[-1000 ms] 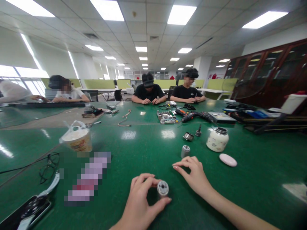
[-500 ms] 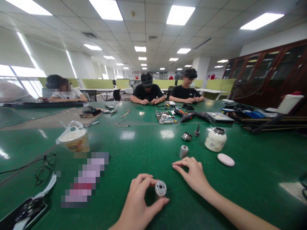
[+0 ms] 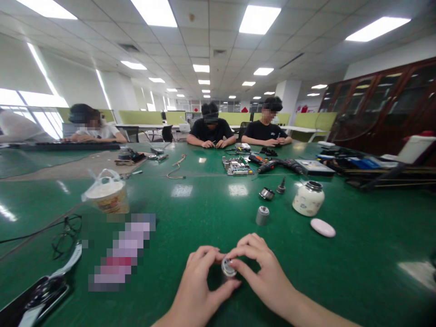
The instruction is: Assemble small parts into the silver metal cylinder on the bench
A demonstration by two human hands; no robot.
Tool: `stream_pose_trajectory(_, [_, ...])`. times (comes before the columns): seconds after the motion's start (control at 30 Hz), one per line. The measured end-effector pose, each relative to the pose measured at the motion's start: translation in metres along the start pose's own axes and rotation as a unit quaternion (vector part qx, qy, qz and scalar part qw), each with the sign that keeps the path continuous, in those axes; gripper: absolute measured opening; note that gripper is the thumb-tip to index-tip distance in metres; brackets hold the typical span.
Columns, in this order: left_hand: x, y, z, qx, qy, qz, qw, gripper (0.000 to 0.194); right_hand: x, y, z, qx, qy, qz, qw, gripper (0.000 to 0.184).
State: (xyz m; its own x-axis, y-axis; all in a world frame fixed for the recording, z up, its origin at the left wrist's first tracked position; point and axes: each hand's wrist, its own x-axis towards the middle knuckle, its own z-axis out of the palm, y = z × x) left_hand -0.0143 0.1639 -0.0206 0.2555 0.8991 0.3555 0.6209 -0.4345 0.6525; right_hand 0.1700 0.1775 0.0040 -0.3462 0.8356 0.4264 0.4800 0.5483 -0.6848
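Note:
My left hand [image 3: 200, 281] is curled round a small silver cylindrical motor [image 3: 229, 271] standing upright on the green table, thumb at the front and fingers behind. Over the top of that motor, my right hand [image 3: 260, 268] brings thumb and forefinger together at its end face. Whether something tiny sits between those right fingertips is hidden. A second silver motor [image 3: 262, 216] stands upright beyond my right hand. Behind it lie a metal ring-shaped part [image 3: 266, 194] and a dark geared part with a shaft [image 3: 281, 186].
To the right stand a cream jar [image 3: 308, 198] and its pale pink lid [image 3: 323, 228]. A bagged tub [image 3: 107, 195] is at left, near a watch [image 3: 46, 290] in a tray. Farther back lie a circuit board [image 3: 236, 165] and a power drill [image 3: 267, 165]. Several people sit across the table.
My right hand has moved left and down from beside the second motor to the top of the one in my left hand. My left hand keeps its hold.

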Motion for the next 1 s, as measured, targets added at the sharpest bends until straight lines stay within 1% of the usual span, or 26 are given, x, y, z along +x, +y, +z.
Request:
stream_pose_trajectory(0.07, [0.0, 0.001, 0.0, 0.001, 0.003, 0.004, 1.0, 0.025, -0.002, 0.002, 0.001, 0.015, -0.009, 0.003, 1.0, 0.018])
stream_pose_trajectory(0.13, [0.0, 0.002, -0.001, -0.001, 0.013, 0.012, 1.0, 0.03, -0.005, 0.004, 0.003, 0.058, -0.007, 0.014, 0.998, 0.025])
stream_pose_trajectory(0.23, [-0.001, 0.005, -0.004, -0.009, 0.046, 0.037, 0.998, 0.043, -0.009, 0.01, 0.006, 0.146, 0.011, 0.068, 0.987, 0.033])
stream_pose_trajectory(0.3, [-0.001, 0.007, -0.007, -0.006, 0.062, 0.065, 0.996, 0.039, -0.009, 0.014, 0.008, 0.179, 0.01, 0.097, 0.979, 0.033])
stream_pose_trajectory(0.37, [0.0, 0.007, -0.01, 0.0, 0.06, 0.093, 0.994, 0.03, -0.01, 0.016, 0.008, 0.174, -0.007, 0.093, 0.98, 0.034])
stream_pose_trajectory(0.47, [0.003, 0.005, -0.012, -0.008, 0.047, 0.103, 0.994, 0.023, -0.011, 0.016, 0.009, 0.119, -0.036, 0.044, 0.991, 0.048])
stream_pose_trajectory(0.57, [0.008, 0.003, -0.012, -0.037, 0.031, 0.082, 0.995, 0.021, -0.014, 0.013, 0.009, 0.068, -0.059, 0.003, 0.996, 0.054])
stream_pose_trajectory(0.67, [0.014, 0.003, -0.013, -0.071, 0.023, 0.071, 0.995, 0.015, -0.015, 0.011, 0.01, 0.046, -0.075, 0.009, 0.996, 0.053])
stream_pose_trajectory(0.73, [0.016, 0.002, -0.015, -0.082, 0.039, 0.069, 0.993, 0.014, -0.015, 0.01, 0.01, 0.043, -0.083, 0.02, 0.995, 0.049])
stream_pose_trajectory(0.77, [0.017, 0.001, -0.016, -0.078, 0.056, 0.066, 0.993, 0.015, -0.014, 0.01, 0.009, 0.043, -0.085, 0.023, 0.995, 0.046])
stream_pose_trajectory(0.83, [0.018, -0.005, -0.019, -0.038, 0.102, 0.043, 0.993, 0.016, -0.013, 0.009, 0.009, 0.045, -0.087, 0.023, 0.995, 0.042])
stream_pose_trajectory(0.9, [0.018, -0.014, -0.02, 0.036, 0.14, -0.004, 0.99, 0.017, -0.013, 0.008, 0.008, 0.048, -0.089, 0.021, 0.995, 0.044])
stream_pose_trajectory(0.93, [0.018, -0.018, -0.021, 0.076, 0.145, -0.033, 0.986, 0.016, -0.013, 0.007, 0.007, 0.049, -0.089, 0.02, 0.995, 0.045])
stream_pose_trajectory(1.0, [0.018, -0.025, -0.02, 0.144, 0.132, -0.078, 0.978, 0.015, -0.013, 0.006, 0.007, 0.047, -0.09, 0.022, 0.995, 0.044])
